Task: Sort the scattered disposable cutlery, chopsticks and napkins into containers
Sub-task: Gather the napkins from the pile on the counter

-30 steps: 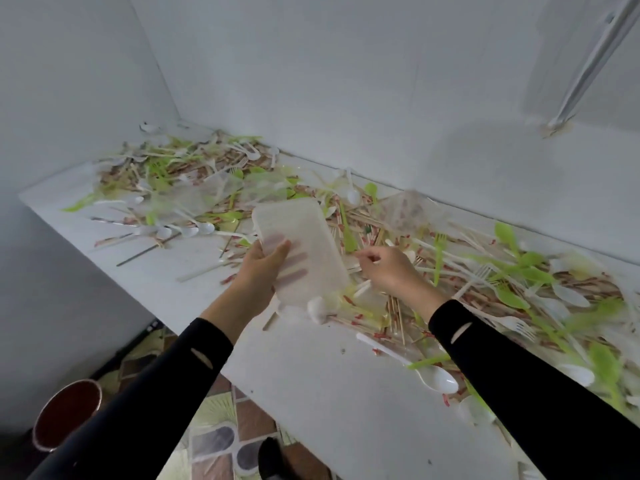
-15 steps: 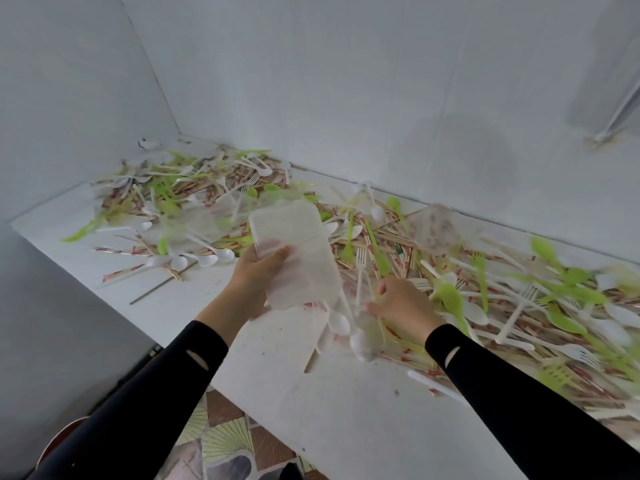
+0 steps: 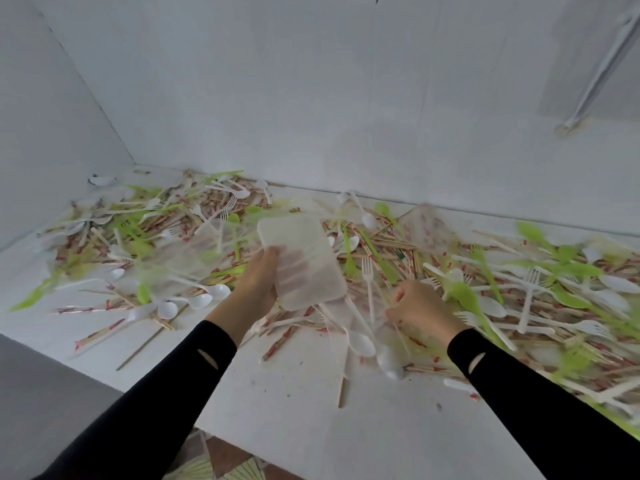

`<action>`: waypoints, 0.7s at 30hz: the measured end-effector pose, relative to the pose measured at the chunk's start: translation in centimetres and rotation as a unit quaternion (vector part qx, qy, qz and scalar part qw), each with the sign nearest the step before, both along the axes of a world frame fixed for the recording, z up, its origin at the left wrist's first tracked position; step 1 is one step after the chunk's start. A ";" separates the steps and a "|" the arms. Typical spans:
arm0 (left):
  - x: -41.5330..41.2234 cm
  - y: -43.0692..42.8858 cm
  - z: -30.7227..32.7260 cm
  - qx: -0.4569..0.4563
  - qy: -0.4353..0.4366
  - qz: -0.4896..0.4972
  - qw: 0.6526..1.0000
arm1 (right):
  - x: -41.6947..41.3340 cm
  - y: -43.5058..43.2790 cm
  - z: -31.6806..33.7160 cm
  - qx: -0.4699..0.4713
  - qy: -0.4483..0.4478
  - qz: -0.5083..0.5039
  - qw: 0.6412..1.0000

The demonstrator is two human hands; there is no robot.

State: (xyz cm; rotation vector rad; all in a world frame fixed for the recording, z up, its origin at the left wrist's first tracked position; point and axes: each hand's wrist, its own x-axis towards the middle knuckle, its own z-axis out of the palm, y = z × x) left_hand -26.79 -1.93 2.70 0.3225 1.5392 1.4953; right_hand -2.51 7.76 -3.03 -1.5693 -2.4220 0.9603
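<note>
White table [image 3: 304, 420] set into a wall corner, surface flecked with scraps — strewn over it: white spoons [image 3: 199, 301], white forks [image 3: 367, 270], green cutlery [image 3: 348, 254], chopsticks [image 3: 278, 341] in red-printed wrappers, a bare wooden stick [image 3: 341, 389] nearest the front.

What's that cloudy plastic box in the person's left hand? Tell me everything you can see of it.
The plastic container is a shallow, milky, translucent rectangle with rounded corners, apparently thin plastic. It looks empty. The left hand holds it tilted above the cutlery heap, thumb on its left edge, fingers showing through from behind. Nothing else visibly touches it.
</note>
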 end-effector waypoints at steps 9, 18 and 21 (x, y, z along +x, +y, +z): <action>-1.8 0.3 -0.1 0.027 -0.008 -0.046 0.999 | -1.0 0.1 3.1 -0.142 0.132 -0.106 0.975; -1.6 0.4 0.8 0.042 -0.006 -0.073 0.996 | -5.8 -1.6 10.1 0.127 0.268 -0.020 0.955; -0.4 0.4 1.1 0.071 -0.015 -0.116 0.991 | -8.7 -3.2 9.4 0.216 0.255 0.064 0.940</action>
